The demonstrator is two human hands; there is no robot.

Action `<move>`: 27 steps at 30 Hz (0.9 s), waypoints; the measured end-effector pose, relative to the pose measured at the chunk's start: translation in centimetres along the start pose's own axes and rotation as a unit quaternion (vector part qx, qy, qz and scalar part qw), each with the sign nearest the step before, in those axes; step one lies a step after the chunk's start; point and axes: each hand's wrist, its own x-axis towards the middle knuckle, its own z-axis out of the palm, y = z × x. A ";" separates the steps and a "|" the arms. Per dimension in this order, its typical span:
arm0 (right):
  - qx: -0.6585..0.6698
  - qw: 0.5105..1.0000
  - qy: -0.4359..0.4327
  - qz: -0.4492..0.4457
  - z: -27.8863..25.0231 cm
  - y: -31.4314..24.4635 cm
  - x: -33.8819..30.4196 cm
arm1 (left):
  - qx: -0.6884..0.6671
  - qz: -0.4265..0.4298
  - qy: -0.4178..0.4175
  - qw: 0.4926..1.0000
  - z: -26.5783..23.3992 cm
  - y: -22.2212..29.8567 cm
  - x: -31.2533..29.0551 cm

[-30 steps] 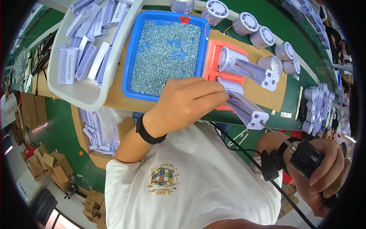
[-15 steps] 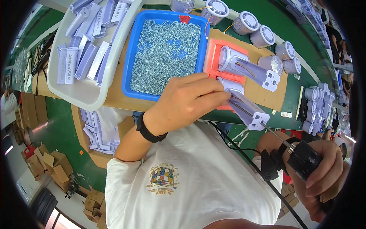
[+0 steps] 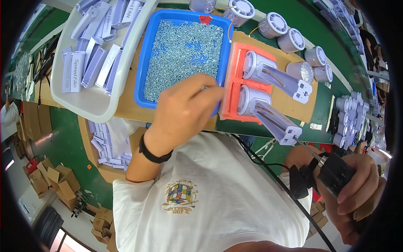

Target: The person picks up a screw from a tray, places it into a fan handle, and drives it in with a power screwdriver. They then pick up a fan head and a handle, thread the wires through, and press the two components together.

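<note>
My right hand (image 3: 363, 189) grips a black electric screwdriver (image 3: 335, 173) at the lower right. Its long thin bit passes through the end of the lower lilac fan handle (image 3: 281, 128) and lies along its trough. That handle joins a round lilac fan body (image 3: 255, 100), seated in a red-orange foam fixture (image 3: 231, 98). Above it, a second fan body (image 3: 260, 66) with a handle and wires sits in the same fixture. My left hand (image 3: 184, 109) is over the right side of a blue tray (image 3: 143, 71) of small silvery screws (image 3: 180, 59). Its fingers are pinched; what they hold is too small to make out.
A white bin (image 3: 110, 101) of lilac handle covers (image 3: 94, 67) stands left of the tray. Several round fan bodies (image 3: 291, 40) line the back and right on cardboard (image 3: 308, 107). A carton of lilac parts (image 3: 107, 143) sits below the bin. A black rod (image 3: 294, 201) crosses before me.
My left hand has left the lower fan and moved left to the screw tray, uncovering the fan body. My right hand and the screwdriver stay nearly in place.
</note>
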 end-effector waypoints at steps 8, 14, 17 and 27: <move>0.006 1.000 -0.002 -0.009 -0.7 -0.5 -0.1 | 0.122 -0.092 -0.089 0.984 -1.9 -1.4 -1.3; 0.020 1.000 0.004 -0.022 -1.7 -1.1 -0.5 | 0.170 -0.090 -0.073 0.979 -1.3 -1.0 -0.8; 0.020 0.999 0.012 -0.028 -1.6 -1.0 -0.6 | 0.152 -0.103 -0.060 0.981 -1.6 -0.9 -1.1; 0.029 0.999 0.017 -0.039 -2.1 -1.0 -0.8 | 0.071 -0.092 -0.075 0.990 -2.6 -1.0 -0.6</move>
